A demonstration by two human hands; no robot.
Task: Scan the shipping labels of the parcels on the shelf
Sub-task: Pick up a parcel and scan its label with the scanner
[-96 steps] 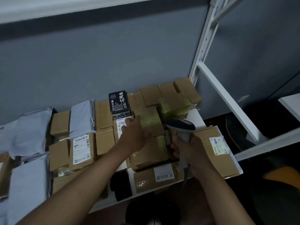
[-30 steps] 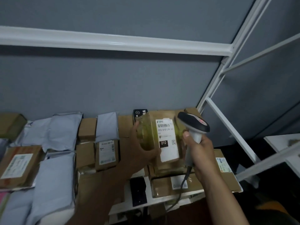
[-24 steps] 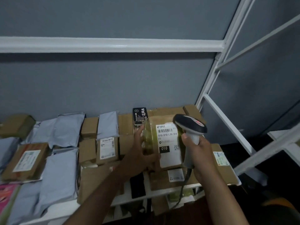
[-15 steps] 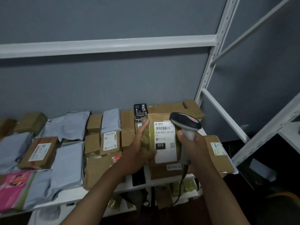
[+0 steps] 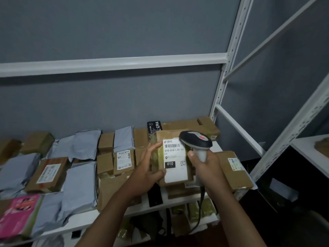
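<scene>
While L hand (image 5: 148,168) grips 1 parcel (image 5: 173,160), R hand (image 5: 207,166) holds 1 scanner (image 5: 195,142).

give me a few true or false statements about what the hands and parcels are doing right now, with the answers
1. The left hand holds a brown parcel tilted up so its white label faces the camera. True.
2. The right hand is empty. False: it grips a handheld scanner.
3. The label shows 010 in a black box. True.
4. The scanner's head is near the bottom edge of the label. False: it is at the label's top right corner, by the barcode.
5. A pink package lies at the shelf's left end. True.
6. The scanner is cordless. False: a cable hangs from its handle.
</scene>
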